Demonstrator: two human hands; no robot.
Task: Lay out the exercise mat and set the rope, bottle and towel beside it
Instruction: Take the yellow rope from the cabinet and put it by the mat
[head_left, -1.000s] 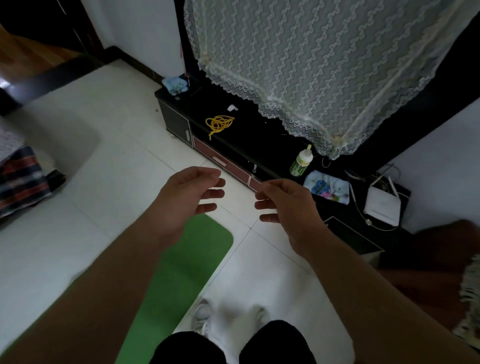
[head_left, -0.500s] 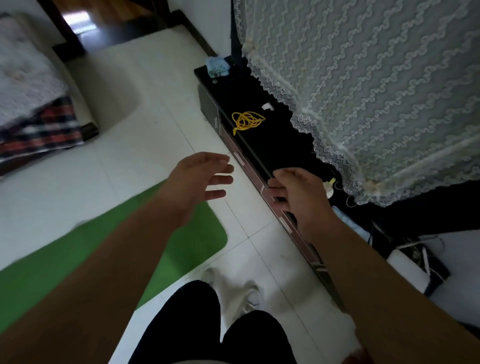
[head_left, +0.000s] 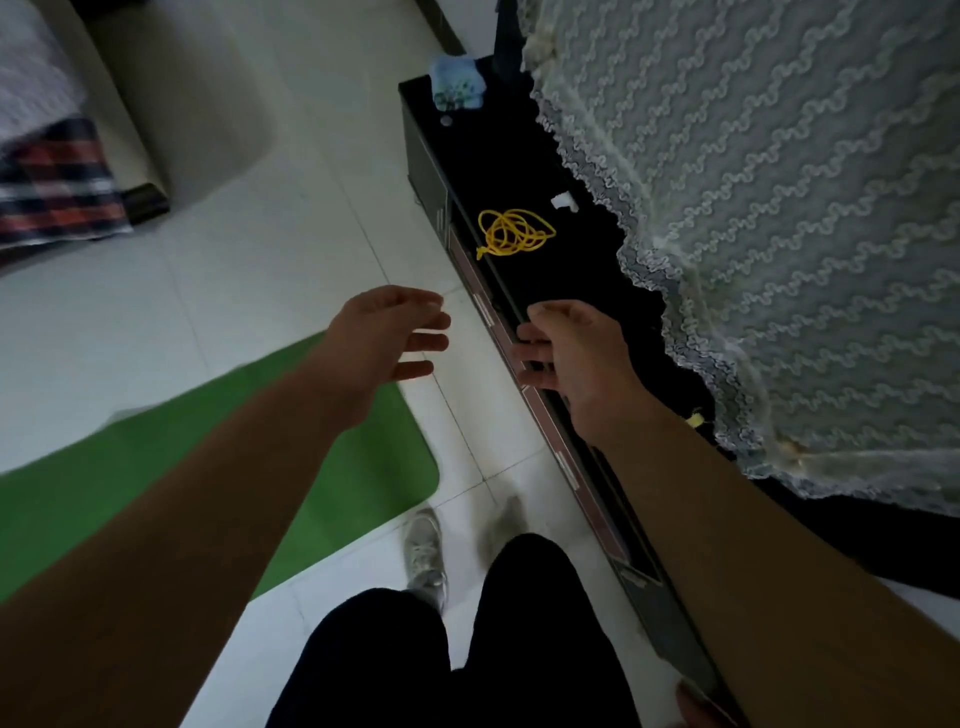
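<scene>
The green exercise mat (head_left: 384, 467) lies flat on the white tiled floor at lower left, partly under my left forearm. A coiled yellow rope (head_left: 511, 234) rests on the low black cabinet (head_left: 467, 171). A blue patterned towel (head_left: 457, 88) sits at the cabinet's far end. Only the bottle's yellow cap (head_left: 695, 417) peeks out beside my right forearm, under the lace cloth. My left hand (head_left: 389, 332) hovers open above the floor near the mat's corner. My right hand (head_left: 571, 348) hangs open over the cabinet's front edge, short of the rope.
A lace cloth (head_left: 779, 234) drapes over something on the cabinet at right. A small white scrap (head_left: 563, 201) lies near the rope. A plaid blanket (head_left: 52, 182) on furniture is at far left. My legs and a grey shoe (head_left: 426, 551) stand between mat and cabinet.
The view has swung left and closer along the cabinet. The rope now lies nearer to my hands, both hands have stayed open and reached forward, and the bottle has slid behind my right forearm.
</scene>
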